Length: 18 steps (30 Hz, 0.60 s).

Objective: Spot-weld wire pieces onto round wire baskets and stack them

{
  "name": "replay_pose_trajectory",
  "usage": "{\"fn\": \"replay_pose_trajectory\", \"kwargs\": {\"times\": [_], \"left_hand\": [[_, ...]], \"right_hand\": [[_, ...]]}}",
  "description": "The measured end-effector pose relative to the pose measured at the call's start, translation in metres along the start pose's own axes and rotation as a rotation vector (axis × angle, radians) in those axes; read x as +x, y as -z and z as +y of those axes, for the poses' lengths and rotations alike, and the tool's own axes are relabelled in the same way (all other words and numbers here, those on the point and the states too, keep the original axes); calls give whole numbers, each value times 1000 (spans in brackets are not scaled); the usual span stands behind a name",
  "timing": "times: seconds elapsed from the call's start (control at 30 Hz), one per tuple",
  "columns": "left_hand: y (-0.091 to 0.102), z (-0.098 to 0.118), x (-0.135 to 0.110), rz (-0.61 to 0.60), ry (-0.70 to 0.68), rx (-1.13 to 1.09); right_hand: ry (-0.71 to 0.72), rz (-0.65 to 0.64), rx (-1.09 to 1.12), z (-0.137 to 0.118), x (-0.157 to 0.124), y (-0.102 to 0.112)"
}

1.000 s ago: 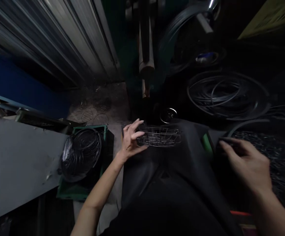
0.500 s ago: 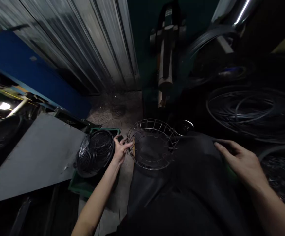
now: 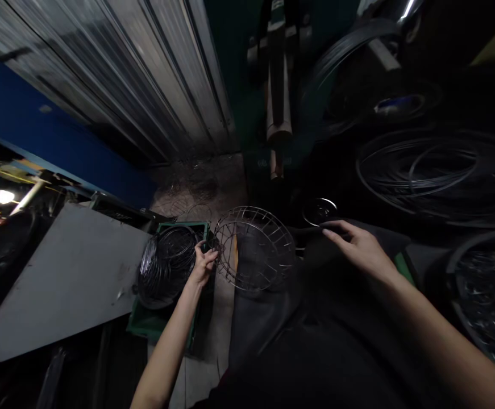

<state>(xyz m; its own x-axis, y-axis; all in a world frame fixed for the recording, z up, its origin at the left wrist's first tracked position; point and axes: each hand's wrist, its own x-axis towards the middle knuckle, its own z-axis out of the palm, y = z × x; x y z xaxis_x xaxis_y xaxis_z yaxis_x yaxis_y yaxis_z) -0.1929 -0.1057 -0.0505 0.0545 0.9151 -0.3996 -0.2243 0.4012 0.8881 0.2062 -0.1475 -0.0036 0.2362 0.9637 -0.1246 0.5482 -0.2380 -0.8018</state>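
In the head view, a round wire cage (image 3: 287, 250), made of thin metal rings joined by short rungs, is held tilted over my lap. My left hand (image 3: 204, 264) grips its left rim, thumb and fingers at the wire. To the right of the cage is my right hand (image 3: 360, 247), apart from it, with thumb and forefinger nearly together. Whether a small thing or a bit of the dark cloth (image 3: 315, 272) is between them is too dark to make out. Just beyond those fingertips lies a shiny metal ring (image 3: 326, 200).
Left of my left hand, a green crate (image 3: 145, 324) holds a coil of black wire (image 3: 157, 272). A grey panel (image 3: 72, 272) stands farther left. More wire coils (image 3: 426, 170) lie at right, above a round tub (image 3: 452, 272) of small dark pieces. A machine (image 3: 278, 113) stands ahead.
My right hand has moved left, nearer the cage and the metal ring. The cage has shifted slightly left and tilted, with my left hand still at its rim.
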Motion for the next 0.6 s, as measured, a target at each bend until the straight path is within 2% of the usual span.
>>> {"fn": "replay_pose_trajectory", "kwargs": {"times": [0.2, 0.6], "left_hand": [[3, -6, 3, -50, -31, -48], [7, -9, 1, -38, -41, -46]], "right_hand": [[105, -45, 91, -2, 13, -12], [148, -105, 119, -21, 17, -20]]}}
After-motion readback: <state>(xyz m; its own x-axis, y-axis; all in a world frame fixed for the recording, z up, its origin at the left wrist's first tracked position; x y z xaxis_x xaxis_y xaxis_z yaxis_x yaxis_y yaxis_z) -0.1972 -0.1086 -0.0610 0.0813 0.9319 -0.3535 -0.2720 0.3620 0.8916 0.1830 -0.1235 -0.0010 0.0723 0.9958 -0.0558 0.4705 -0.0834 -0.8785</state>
